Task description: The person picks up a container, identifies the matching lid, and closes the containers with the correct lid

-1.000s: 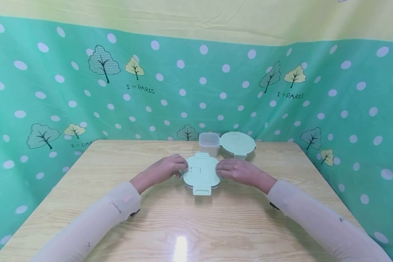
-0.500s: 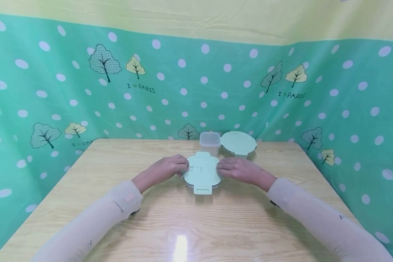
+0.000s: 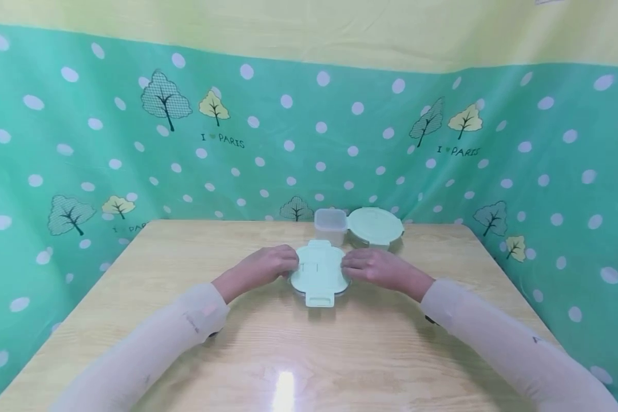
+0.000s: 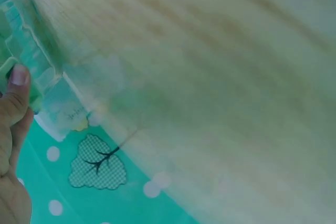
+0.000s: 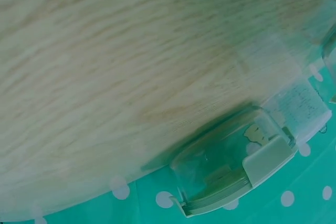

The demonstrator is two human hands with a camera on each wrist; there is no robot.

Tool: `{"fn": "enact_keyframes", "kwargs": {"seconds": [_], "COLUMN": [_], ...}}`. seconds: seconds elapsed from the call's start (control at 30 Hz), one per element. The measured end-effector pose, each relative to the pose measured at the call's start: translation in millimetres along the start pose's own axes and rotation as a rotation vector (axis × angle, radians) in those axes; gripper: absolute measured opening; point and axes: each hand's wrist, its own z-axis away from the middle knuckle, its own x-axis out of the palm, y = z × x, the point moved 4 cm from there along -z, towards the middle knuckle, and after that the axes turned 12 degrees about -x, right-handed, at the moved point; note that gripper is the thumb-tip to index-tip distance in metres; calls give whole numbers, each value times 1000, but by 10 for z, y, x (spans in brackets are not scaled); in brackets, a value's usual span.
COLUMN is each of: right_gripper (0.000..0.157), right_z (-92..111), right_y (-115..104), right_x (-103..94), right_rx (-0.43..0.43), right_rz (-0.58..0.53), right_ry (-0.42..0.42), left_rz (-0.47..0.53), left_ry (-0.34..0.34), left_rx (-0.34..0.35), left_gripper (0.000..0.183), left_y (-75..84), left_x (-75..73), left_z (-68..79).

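A clear food container with a pale green clip-on lid (image 3: 319,272) stands on the table between my hands, its front latch facing me. My left hand (image 3: 268,264) grips the container's left side, fingertips at the lid's edge. In the left wrist view the thumb lies against a green side latch (image 4: 7,67), beside the clear wall (image 4: 34,40). On the opposite side my right hand (image 3: 376,270) holds the lid's right edge with bent fingers; its thumb is hidden. The right hand is out of its own wrist view.
Behind stand a small lidless-looking translucent square box (image 3: 331,228) and a larger round glass container (image 5: 218,163) with a pale green lid (image 3: 375,225). They sit near the back edge of the wooden table (image 3: 226,360). A polka-dot curtain (image 3: 237,171) hangs behind.
My left hand has shifted slightly right against the container, and its thumb shows less. The right hand and the containers stay in nearly the same places.
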Motion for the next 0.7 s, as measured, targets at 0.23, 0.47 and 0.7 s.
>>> {"fn": "enact_keyframes", "kwargs": {"seconds": [0.23, 0.47, 0.7], "right_gripper": [36, 34, 35], "right_z": [-46, -36, -51], "right_y": [19, 23, 24], "right_x": [-25, -17, -32], "right_rx": [-6, 17, 32], "right_rz": [-1, -22, -28], "right_ry": [10, -2, -23], "left_rz": [-2, -14, -8], "left_ry": [-20, -47, -56], "left_rx": [-1, -9, -23], "left_gripper": [33, 31, 29], "left_y": [8, 0, 26], "left_x": [-70, -87, -106], "left_z": [8, -17, -17]}}
